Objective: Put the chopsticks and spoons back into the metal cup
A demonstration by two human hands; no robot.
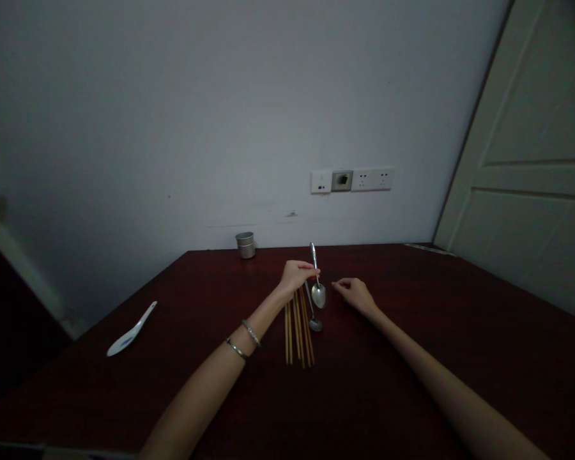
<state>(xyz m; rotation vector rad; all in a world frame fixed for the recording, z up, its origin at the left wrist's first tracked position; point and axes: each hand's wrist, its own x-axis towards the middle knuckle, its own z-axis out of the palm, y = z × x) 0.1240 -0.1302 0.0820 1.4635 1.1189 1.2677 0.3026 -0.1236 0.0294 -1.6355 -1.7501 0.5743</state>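
Left hand (297,273): its grip is pinching the metal spoon (319,296) by the handle, centre of frame, probably so the bowl is hanging free | chopsticks (298,332): lying lower, handily grouped | right hand (357,294): showing nothing held; whether fingertips are touching, one cannot tell.

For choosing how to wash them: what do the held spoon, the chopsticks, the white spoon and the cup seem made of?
Held spoon: shiny metal, probably steel; its bowl reflects light. Chopsticks: probably matte wood or bamboo, by the tan-brown color. White spoon: perhaps glazed ceramic, with blue decoration, though plastic is possible. Cup: likely metal, dull grey with a soft sheen.
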